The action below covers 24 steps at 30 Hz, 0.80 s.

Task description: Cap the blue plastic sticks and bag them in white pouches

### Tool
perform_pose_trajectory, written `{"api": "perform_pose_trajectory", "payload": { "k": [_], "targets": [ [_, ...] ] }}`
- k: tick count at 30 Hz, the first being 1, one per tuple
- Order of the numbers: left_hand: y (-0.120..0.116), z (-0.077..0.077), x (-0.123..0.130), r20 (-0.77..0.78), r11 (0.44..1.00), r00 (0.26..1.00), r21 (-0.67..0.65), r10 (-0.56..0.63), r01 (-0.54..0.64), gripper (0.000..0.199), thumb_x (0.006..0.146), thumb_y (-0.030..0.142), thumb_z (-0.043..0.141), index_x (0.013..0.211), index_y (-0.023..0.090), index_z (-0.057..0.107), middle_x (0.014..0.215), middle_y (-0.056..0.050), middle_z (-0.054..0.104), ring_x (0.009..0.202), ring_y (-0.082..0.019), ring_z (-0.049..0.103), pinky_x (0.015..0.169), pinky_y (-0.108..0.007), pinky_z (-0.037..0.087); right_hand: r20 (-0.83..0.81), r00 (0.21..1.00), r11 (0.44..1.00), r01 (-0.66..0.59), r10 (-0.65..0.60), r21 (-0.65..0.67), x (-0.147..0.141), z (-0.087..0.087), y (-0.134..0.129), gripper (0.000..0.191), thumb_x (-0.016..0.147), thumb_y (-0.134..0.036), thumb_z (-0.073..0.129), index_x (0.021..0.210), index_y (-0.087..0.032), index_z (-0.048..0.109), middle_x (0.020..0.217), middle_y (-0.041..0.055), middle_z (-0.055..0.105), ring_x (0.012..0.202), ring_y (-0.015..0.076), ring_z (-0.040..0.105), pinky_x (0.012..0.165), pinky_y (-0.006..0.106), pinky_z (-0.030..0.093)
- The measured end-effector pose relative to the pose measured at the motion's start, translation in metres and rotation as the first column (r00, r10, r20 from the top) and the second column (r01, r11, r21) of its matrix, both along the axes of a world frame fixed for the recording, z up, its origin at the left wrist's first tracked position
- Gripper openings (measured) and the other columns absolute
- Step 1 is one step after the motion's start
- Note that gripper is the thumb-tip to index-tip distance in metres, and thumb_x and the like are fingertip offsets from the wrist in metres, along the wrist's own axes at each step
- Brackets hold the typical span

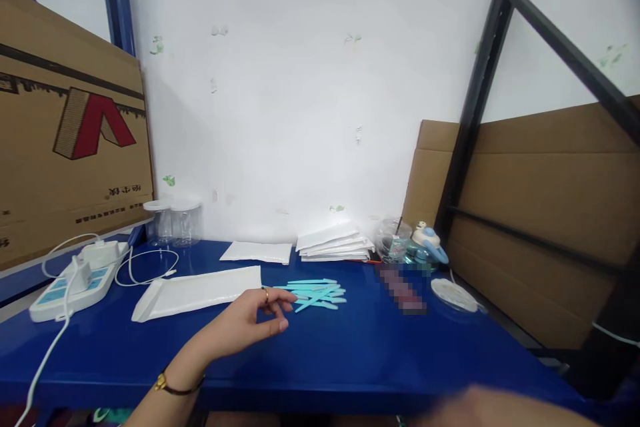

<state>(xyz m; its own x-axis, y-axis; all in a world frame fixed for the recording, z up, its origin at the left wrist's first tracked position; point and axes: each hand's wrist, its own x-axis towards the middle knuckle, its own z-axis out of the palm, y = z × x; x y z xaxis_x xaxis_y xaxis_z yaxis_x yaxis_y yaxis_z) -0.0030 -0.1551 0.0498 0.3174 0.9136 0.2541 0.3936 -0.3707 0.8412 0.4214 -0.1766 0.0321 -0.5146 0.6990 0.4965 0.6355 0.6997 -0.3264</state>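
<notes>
Hands, two in number, at a blue surface set against one white wall. The person's left hand extends from the near left, wearing one ring and one dark bracelet. Its fingers are loosely curved and parted, the thumb standing away from them; nothing is seen held. Of the right hand only a blur shows at the near edge; whether its fingers are open or closed cannot be told. One loose heap of slim turquoise sticks lies mid-surface beside the left fingertips, several crossing others; from this standpoint, contact cannot be judged. Roughly eight to ten are visible, overlap preventing an exact count. White envelopes occur in three places: one large envelope, flat, left of the heap; one smaller envelope farther back, near the wall; and one stack of envelopes, at least four, to its right. Back left stand two clear jars, side by side. Nearer lies one white power strip bearing two plugs. Back right stand one clear cup and one bottle with a blue-and-white top; nearer lie one indistinct reddish item and one pale round disc. One printed cardboard box flanks the left.
</notes>
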Motion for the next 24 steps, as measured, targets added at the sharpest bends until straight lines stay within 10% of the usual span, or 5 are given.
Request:
{"api": "perform_pose_trajectory", "payload": {
  "k": [5, 8, 15, 24],
  "targets": [
    [0.050, -0.020, 0.012, -0.150, 0.980, 0.978, 0.160, 0.142, -0.117, 0.025, 0.075, 0.035, 0.059, 0.095, 0.022, 0.068, 0.088, -0.004, 0.066, 0.074, -0.018, 0.058, 0.065, -0.025, 0.043, -0.119, 0.991, 0.993, 0.078, -0.067, 0.091, -0.016, 0.070, 0.002, 0.030, 0.081, -0.036, 0.057, 0.110, -0.036, 0.064, 0.107, 0.0072, 0.067, 0.096, 0.0264, 0.063, 0.077, 0.033, 0.053],
    [0.084, -0.032, 0.025, -0.395, 0.970, 0.893, 0.187, 0.218, -0.154, 0.023, 0.071, 0.038, 0.061, 0.085, 0.021, 0.066, 0.079, -0.002, 0.064, 0.071, -0.018, 0.057, 0.060, -0.024, 0.040, -0.021, 1.000, 0.992, 0.009, -0.012, -0.128, -0.064, 0.085, 0.041, 0.024, 0.085, -0.034, 0.049, 0.099, -0.026, 0.068, 0.096, 0.0069, 0.069, 0.082, 0.0221, 0.064, 0.070, 0.030, 0.051],
    [0.101, -0.051, 0.051, -0.695, 0.957, 0.672, 0.281, 0.255, -0.072, 0.009, 0.073, 0.026, 0.058, 0.078, 0.022, 0.064, 0.082, -0.002, 0.066, 0.075, -0.019, 0.060, 0.060, -0.024, 0.038, 0.004, 1.000, 0.965, 0.007, -0.006, -0.261, -0.148, 0.009, 0.164, 0.020, 0.076, -0.019, 0.053, 0.087, -0.017, 0.070, 0.084, 0.0058, 0.068, 0.075, 0.0181, 0.060, 0.068, 0.027, 0.045],
    [0.099, -0.054, 0.035, -0.641, 0.913, 0.695, 0.403, 0.326, -0.057, 0.022, 0.089, 0.021, 0.036, 0.084, 0.020, 0.058, 0.087, -0.002, 0.062, 0.077, -0.016, 0.058, 0.069, -0.027, 0.035, -0.045, 0.991, 0.911, -0.135, 0.127, -0.390, -0.153, -0.037, 0.169, 0.031, 0.087, -0.039, 0.044, 0.081, -0.018, 0.066, 0.066, 0.0005, 0.063, 0.062, 0.0142, 0.054, 0.058, 0.022, 0.039]
  ]
}}
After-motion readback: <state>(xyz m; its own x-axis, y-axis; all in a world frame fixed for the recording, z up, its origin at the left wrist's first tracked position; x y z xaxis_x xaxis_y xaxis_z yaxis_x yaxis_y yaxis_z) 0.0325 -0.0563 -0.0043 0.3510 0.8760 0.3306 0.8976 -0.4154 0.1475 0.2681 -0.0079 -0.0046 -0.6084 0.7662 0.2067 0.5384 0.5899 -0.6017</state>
